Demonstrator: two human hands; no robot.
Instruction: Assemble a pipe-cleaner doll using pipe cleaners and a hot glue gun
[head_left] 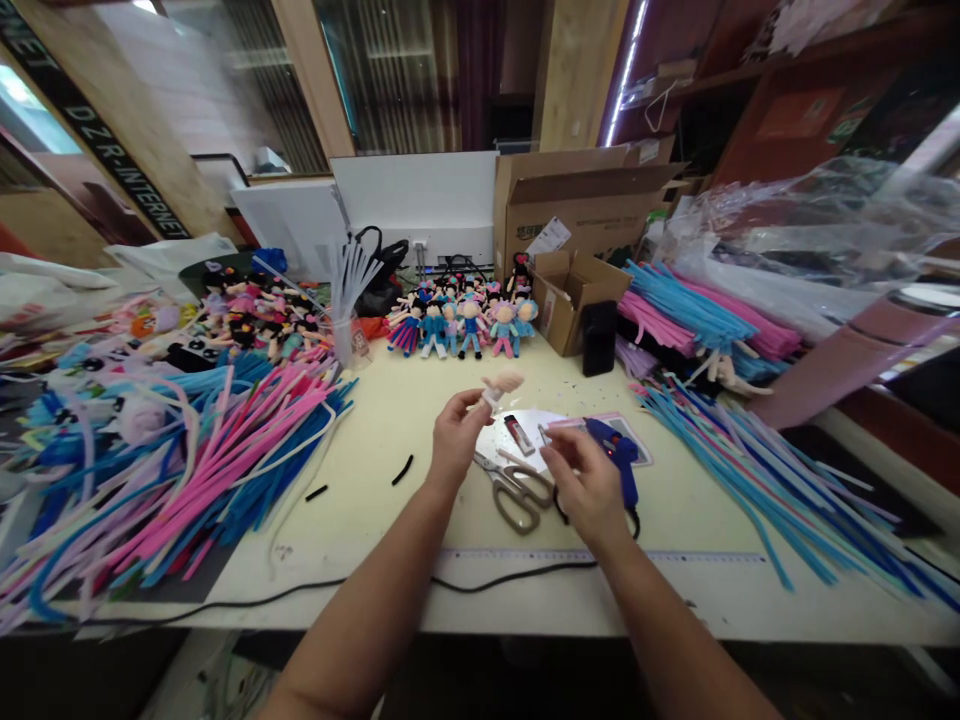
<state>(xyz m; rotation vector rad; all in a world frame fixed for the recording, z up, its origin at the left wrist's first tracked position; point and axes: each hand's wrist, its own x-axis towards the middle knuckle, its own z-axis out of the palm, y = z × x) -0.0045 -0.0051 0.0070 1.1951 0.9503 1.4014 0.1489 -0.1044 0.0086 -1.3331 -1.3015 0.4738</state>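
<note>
My left hand (456,435) is closed, pinching a small pale, fuzzy doll part (504,383) above the table. My right hand (585,480) is curled with thumb and fingertips close together at a tiny whitish piece, too small to name. Beneath and between the hands lies a pair of scissors (517,512) with beige handles. A dark lighter (517,434) rests on a white sheet (491,437) just beyond them. Partly behind my right hand is a blue glue gun (621,455), lying over a pink-edged card.
Pipe cleaners are heaped at left (202,450) and right (720,470). Finished dolls (471,330) stand at the back beside cardboard boxes (577,300) and a black phone (598,340). A ruler (675,558) and black cable (510,578) cross the front; two black pieces (403,470) lie left.
</note>
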